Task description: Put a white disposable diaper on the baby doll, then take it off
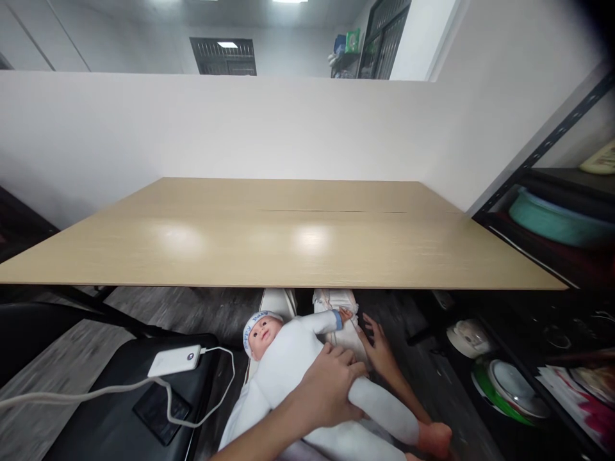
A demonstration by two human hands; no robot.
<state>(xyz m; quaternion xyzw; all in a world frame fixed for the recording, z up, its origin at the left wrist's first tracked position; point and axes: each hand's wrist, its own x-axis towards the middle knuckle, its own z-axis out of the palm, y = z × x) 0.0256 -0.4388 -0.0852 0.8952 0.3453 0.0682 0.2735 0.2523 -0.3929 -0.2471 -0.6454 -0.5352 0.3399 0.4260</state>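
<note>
A baby doll in a white suit and a lettered headband lies on its back across my lap, below the table edge. My left hand lies over its middle, fingers curled around the hip at the top of one leg. Beyond the doll's arm is a white folded item that looks like a diaper, partly under the table. My right hand is beside it with fingers spread and the thumb close to its edge; whether they touch I cannot tell.
The wooden table stretches ahead to the white wall. At left, a black chair holds a white power bank with a cable and a dark phone. A shelf at right carries a teal basin, lids and papers.
</note>
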